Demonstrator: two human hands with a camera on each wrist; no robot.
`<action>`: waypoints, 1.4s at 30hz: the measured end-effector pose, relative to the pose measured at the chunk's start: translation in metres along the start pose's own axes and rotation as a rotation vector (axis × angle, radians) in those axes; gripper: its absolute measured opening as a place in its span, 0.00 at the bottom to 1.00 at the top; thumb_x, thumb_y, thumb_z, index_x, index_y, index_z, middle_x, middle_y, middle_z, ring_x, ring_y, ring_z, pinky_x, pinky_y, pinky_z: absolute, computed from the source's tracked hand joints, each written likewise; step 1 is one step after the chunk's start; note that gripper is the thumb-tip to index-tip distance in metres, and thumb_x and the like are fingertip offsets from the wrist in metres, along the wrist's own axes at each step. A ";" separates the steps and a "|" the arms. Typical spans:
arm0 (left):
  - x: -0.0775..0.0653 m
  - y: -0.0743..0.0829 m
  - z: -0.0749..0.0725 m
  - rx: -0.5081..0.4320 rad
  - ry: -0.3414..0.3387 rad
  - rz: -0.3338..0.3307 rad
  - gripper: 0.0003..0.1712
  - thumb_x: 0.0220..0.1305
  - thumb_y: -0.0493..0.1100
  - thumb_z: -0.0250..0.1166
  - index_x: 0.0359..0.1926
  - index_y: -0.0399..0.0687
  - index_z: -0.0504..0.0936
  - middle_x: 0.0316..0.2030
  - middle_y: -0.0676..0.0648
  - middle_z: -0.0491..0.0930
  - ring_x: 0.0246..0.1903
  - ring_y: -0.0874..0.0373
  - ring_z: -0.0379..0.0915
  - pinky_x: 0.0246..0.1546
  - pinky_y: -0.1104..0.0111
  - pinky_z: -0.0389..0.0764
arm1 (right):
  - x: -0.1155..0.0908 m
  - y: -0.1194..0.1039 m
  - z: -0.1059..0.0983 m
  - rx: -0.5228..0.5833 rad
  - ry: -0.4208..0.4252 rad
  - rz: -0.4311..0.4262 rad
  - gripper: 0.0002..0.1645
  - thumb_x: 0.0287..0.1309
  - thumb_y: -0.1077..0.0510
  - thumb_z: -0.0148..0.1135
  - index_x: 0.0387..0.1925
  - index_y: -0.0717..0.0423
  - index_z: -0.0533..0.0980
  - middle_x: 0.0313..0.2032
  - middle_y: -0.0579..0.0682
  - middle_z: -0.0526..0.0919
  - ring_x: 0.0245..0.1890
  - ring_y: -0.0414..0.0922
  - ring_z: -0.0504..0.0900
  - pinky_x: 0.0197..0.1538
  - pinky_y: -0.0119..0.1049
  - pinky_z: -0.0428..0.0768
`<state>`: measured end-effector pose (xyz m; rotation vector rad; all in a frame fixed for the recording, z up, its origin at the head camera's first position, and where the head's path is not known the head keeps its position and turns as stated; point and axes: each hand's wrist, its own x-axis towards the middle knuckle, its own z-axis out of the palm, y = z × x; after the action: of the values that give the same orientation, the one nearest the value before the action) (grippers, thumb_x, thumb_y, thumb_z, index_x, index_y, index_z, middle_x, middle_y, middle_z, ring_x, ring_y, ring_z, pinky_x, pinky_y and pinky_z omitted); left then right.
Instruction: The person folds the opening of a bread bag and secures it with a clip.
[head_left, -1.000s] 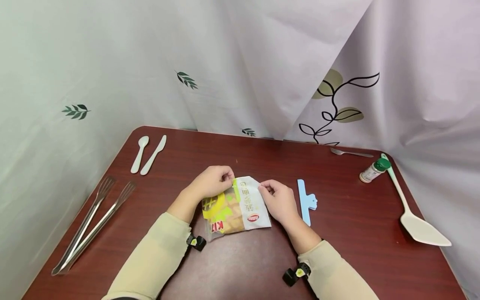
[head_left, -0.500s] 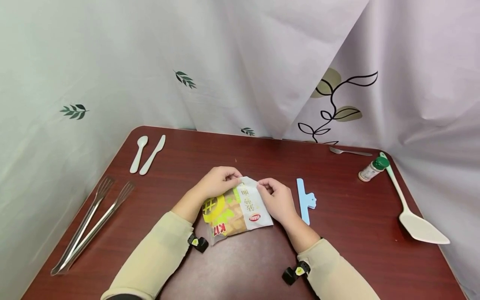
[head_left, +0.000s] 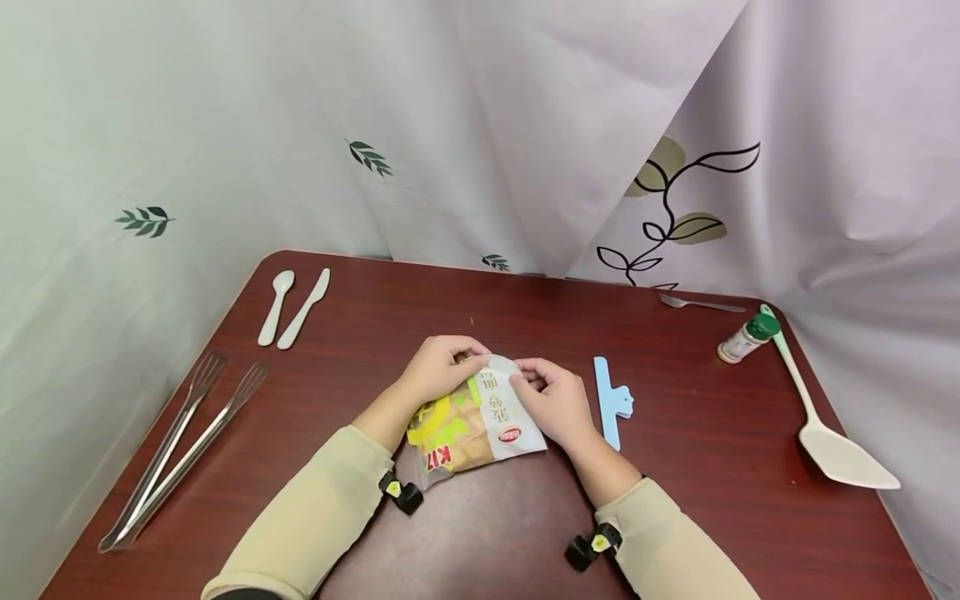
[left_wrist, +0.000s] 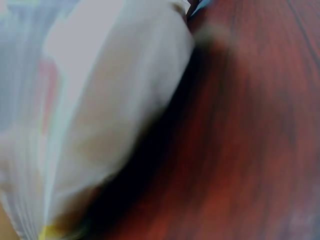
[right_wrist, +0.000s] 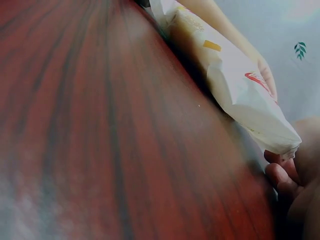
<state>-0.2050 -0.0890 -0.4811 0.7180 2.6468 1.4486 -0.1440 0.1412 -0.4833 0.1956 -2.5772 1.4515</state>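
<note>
A snack bag [head_left: 472, 429], white at one end and yellow, green and see-through at the other, lies on the dark red table between the hands. My left hand [head_left: 438, 368] pinches its far edge near the top middle. At the far right corner my right hand [head_left: 557, 402] pinches the same edge; the right wrist view shows the curled fingers [right_wrist: 280, 175] beneath the white bag's corner. Only a blurred side of the bag [left_wrist: 115, 95] fills the left wrist view, with no fingers clearly seen. A light blue bag clip [head_left: 613, 404] lies just right of my right hand.
At left lie a white spoon [head_left: 277, 307], a white knife [head_left: 304, 310] and metal tongs [head_left: 168, 467]. Toward the right are a fork [head_left: 701, 305], a green-capped seasoning bottle [head_left: 748, 339] and a long-handled cream-coloured turner [head_left: 840, 454]. A curtain [head_left: 465, 133] hangs behind the table.
My left hand has slid right along the bag's far edge, closer to my right hand. The right hand stays at the corner, and the bag has shifted and tilted slightly.
</note>
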 end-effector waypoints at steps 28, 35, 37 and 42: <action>-0.003 -0.007 -0.003 -0.129 0.017 0.016 0.08 0.72 0.39 0.73 0.48 0.53 0.94 0.44 0.55 0.90 0.36 0.59 0.83 0.38 0.66 0.83 | 0.000 0.000 0.001 -0.034 0.014 0.009 0.07 0.67 0.58 0.72 0.44 0.48 0.92 0.31 0.41 0.89 0.27 0.38 0.83 0.33 0.34 0.80; -0.002 -0.009 -0.003 -0.125 0.028 0.027 0.08 0.71 0.38 0.73 0.45 0.54 0.95 0.42 0.56 0.90 0.34 0.59 0.82 0.36 0.67 0.82 | 0.001 0.003 0.001 -0.035 0.018 -0.009 0.11 0.67 0.61 0.73 0.49 0.49 0.92 0.36 0.44 0.92 0.29 0.38 0.84 0.33 0.33 0.80; -0.002 -0.009 -0.003 -0.119 0.028 0.027 0.07 0.71 0.38 0.73 0.45 0.54 0.95 0.42 0.56 0.90 0.34 0.60 0.82 0.37 0.67 0.82 | 0.001 0.004 0.001 -0.032 0.022 -0.013 0.11 0.67 0.61 0.73 0.49 0.48 0.92 0.37 0.44 0.92 0.29 0.38 0.84 0.33 0.33 0.80; -0.003 -0.008 -0.004 -0.117 0.026 0.017 0.07 0.71 0.37 0.72 0.44 0.53 0.94 0.42 0.55 0.90 0.35 0.59 0.82 0.38 0.66 0.82 | 0.001 0.004 0.001 -0.017 0.035 -0.026 0.12 0.66 0.62 0.73 0.48 0.47 0.92 0.41 0.45 0.93 0.29 0.39 0.84 0.32 0.33 0.80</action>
<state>-0.2066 -0.0968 -0.4855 0.7182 2.5536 1.6125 -0.1454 0.1420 -0.4871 0.1991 -2.5492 1.4108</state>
